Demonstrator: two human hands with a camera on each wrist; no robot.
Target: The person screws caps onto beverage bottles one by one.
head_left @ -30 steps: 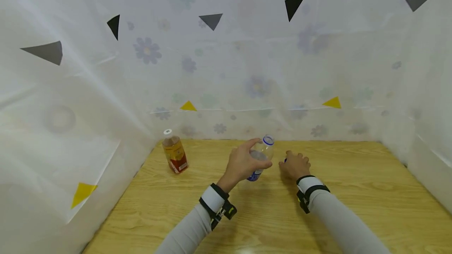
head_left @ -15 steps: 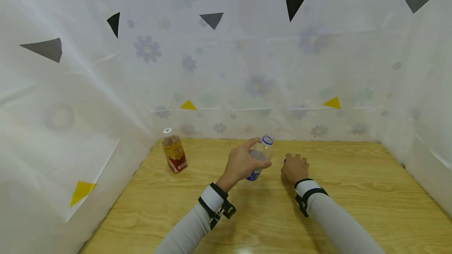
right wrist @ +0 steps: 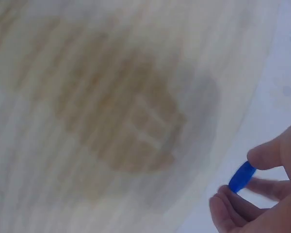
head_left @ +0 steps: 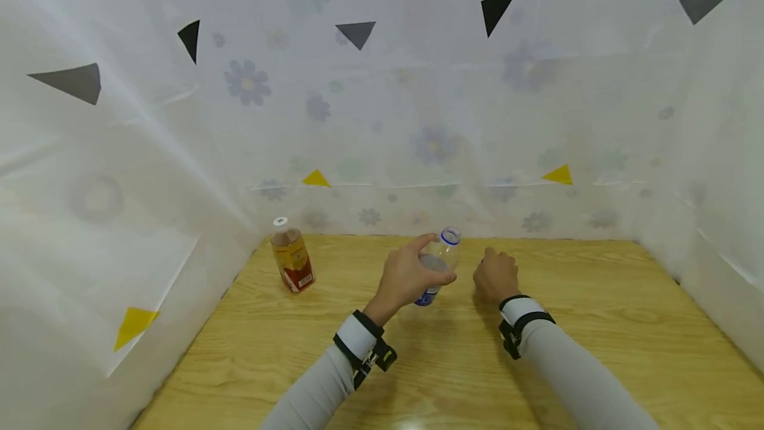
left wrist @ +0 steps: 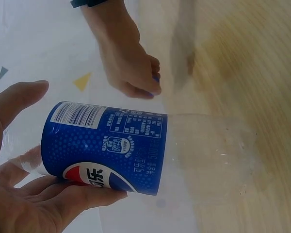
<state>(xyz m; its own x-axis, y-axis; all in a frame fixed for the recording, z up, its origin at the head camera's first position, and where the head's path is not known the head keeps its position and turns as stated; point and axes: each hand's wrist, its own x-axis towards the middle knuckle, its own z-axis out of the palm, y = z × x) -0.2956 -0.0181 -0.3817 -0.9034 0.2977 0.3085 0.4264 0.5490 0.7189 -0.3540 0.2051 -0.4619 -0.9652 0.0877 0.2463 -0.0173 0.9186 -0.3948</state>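
The left hand (head_left: 408, 277) grips the tilted, open bottle (head_left: 438, 263); just right, the right hand (head_left: 495, 275) pinches its blue cap (right wrist: 242, 176).

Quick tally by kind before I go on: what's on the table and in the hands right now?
Bottles: 2, a clear Pepsi bottle in the left hand and a tea bottle standing at the table's left.
Bottle caps: 1, a blue cap pinched in the right hand.
Total: 3.

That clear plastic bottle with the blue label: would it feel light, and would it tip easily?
The clear plastic bottle with the blue label looks empty and uncapped, so probably very light. Its thin walls likely dent under the left hand. Set upright, it would probably tip easily.
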